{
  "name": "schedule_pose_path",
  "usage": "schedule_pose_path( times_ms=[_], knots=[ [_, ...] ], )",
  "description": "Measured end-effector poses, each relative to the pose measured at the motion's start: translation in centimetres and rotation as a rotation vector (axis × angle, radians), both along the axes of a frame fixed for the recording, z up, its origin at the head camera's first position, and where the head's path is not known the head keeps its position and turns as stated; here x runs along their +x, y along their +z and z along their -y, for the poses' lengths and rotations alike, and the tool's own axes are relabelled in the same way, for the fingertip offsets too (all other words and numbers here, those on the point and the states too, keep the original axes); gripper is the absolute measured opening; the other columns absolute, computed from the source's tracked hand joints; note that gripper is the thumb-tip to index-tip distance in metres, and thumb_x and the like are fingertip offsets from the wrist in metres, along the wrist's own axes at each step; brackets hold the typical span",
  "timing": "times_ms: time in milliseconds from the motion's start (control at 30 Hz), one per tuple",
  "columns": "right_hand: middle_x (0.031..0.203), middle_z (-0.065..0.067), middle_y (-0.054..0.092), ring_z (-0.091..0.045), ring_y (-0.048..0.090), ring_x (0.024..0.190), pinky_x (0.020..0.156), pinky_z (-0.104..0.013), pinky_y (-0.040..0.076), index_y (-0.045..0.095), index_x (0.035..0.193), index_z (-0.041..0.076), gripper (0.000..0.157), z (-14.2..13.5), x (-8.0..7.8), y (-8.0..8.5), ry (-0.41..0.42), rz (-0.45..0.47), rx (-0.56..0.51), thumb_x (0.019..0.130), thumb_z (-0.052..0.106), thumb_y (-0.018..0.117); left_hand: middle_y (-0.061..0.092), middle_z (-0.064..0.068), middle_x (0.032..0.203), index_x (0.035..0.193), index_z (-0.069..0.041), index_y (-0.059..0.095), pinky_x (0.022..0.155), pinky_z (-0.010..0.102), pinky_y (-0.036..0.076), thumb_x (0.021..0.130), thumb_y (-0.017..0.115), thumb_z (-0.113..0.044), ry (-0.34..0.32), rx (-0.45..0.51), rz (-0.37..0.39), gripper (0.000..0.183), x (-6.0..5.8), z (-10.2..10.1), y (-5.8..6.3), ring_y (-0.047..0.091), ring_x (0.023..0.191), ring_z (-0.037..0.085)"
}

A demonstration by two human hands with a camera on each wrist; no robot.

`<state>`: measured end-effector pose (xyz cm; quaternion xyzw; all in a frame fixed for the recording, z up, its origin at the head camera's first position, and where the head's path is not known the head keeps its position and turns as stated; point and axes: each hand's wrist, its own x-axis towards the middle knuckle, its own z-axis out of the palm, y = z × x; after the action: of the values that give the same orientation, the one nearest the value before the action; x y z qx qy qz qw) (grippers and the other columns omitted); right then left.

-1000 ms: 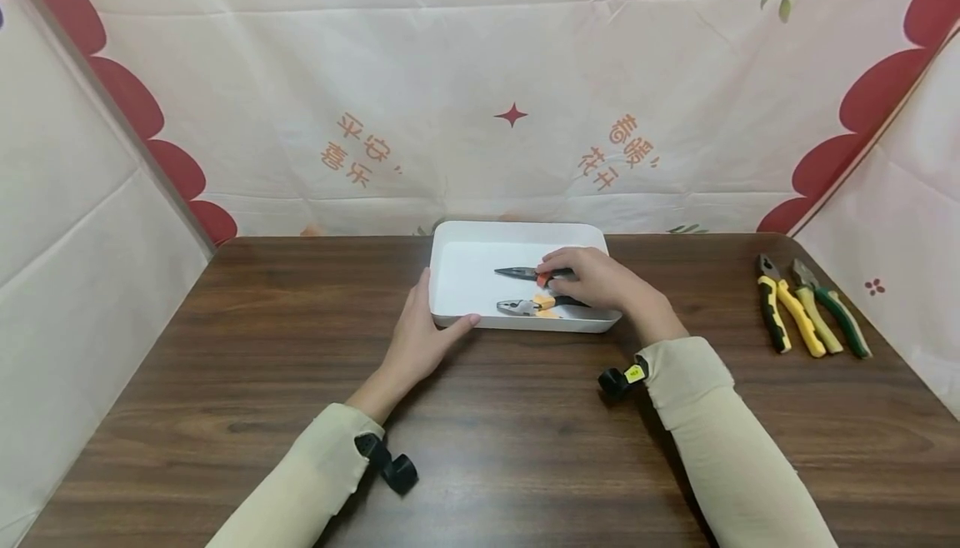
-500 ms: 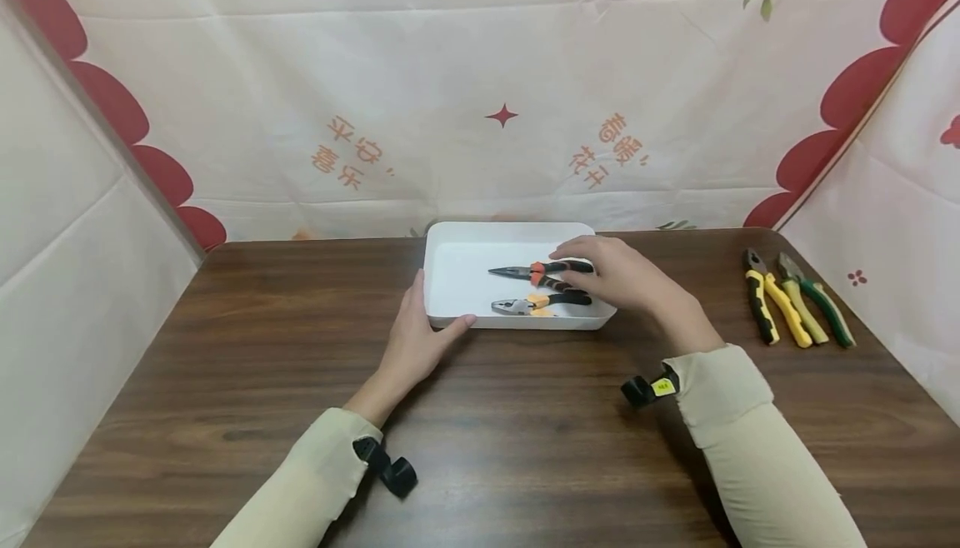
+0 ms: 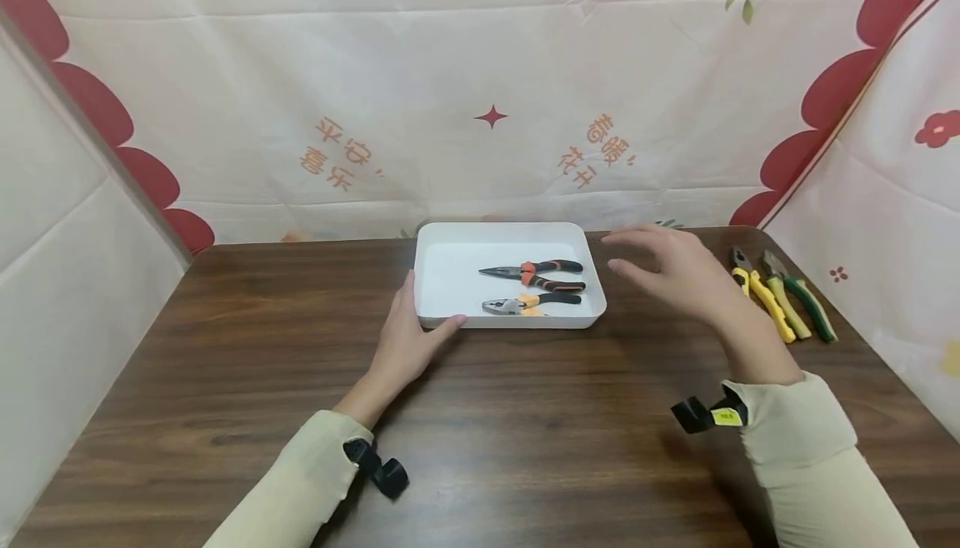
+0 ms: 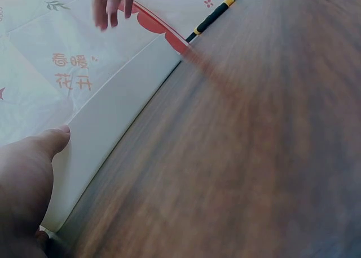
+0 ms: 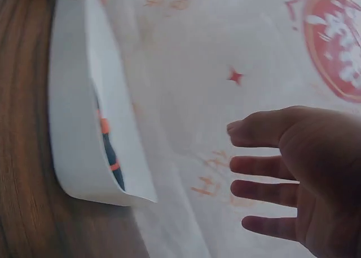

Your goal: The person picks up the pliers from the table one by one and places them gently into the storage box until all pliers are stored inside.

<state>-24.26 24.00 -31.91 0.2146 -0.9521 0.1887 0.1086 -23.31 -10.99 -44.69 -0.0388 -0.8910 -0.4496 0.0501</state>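
Observation:
A shallow white tray stands near the table's back edge. My left hand holds its front left corner, thumb against the front wall and fingers along the left side. Inside lie needle-nose pliers with black and orange handles, spread apart, and in front of them combination pliers with black and yellow handles. Both pairs point left. My right hand hovers right of the tray, holding nothing; the right wrist view shows its fingers extended and apart from the tray.
At the table's right end lie yellow-and-black pliers and, beside them, green-handled pliers. My right forearm partly covers the nearer pair. A printed white cloth hangs behind the wooden table, with side panels left and right.
My right hand has let go of the needle-nose pliers, leaving them in the tray, and moved right, out over the table. The left hand stays at the tray's corner. The head view has shifted slightly right.

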Motion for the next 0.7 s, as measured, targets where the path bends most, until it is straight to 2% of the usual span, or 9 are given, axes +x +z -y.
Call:
schedule_pose_path(
  times_ms=[167, 367, 500, 700],
  knots=[
    [0.123, -0.015, 0.071, -0.035, 0.065, 0.11, 0.088, -0.055, 0.051, 0.07, 0.125, 0.009, 0.033, -1.9, 0.3, -0.5, -0.066, -0.072, -0.057, 0.094, 0.02, 0.072, 0.025, 0.019, 0.166, 0.163, -0.007, 0.009, 0.122, 0.054, 0.03, 0.087, 0.075, -0.051, -0.01, 0.011, -0.029, 0.11, 0.0, 0.0, -0.1, 0.029, 0.153, 0.034],
    [0.126, -0.019, 0.069, -0.04, 0.064, 0.114, 0.095, -0.061, 0.05, 0.068, 0.127, 0.008, 0.035, -3.7, 0.1, -0.6, -0.109, -0.075, -0.077, 0.094, 0.019, 0.072, 0.027, 0.018, 0.165, 0.163, -0.008, 0.01, 0.122, 0.054, 0.031, 0.087, 0.076, -0.05, -0.026, 0.009, -0.033, 0.109, 0.0, 0.1, -0.4, 0.031, 0.152, 0.033],
    [0.127, -0.022, 0.068, -0.044, 0.065, 0.112, 0.092, -0.063, 0.05, 0.066, 0.13, 0.009, 0.037, -4.5, 0.3, -0.4, -0.108, -0.077, -0.082, 0.096, 0.021, 0.07, 0.025, 0.02, 0.166, 0.163, -0.005, 0.009, 0.122, 0.055, 0.031, 0.087, 0.076, -0.05, -0.021, 0.009, -0.025, 0.111, 0.1, 0.0, -0.3, 0.029, 0.153, 0.034],
    [0.129, -0.022, 0.067, -0.048, 0.066, 0.108, 0.091, -0.063, 0.048, 0.064, 0.134, 0.011, 0.041, -5.4, 0.4, 0.4, -0.164, -0.038, -0.105, 0.096, 0.026, 0.07, 0.022, 0.02, 0.167, 0.163, -0.005, 0.008, 0.123, 0.053, 0.029, 0.087, 0.075, -0.052, -0.004, 0.007, -0.004, 0.112, 0.1, 0.1, 0.1, 0.028, 0.154, 0.034]
  ],
)
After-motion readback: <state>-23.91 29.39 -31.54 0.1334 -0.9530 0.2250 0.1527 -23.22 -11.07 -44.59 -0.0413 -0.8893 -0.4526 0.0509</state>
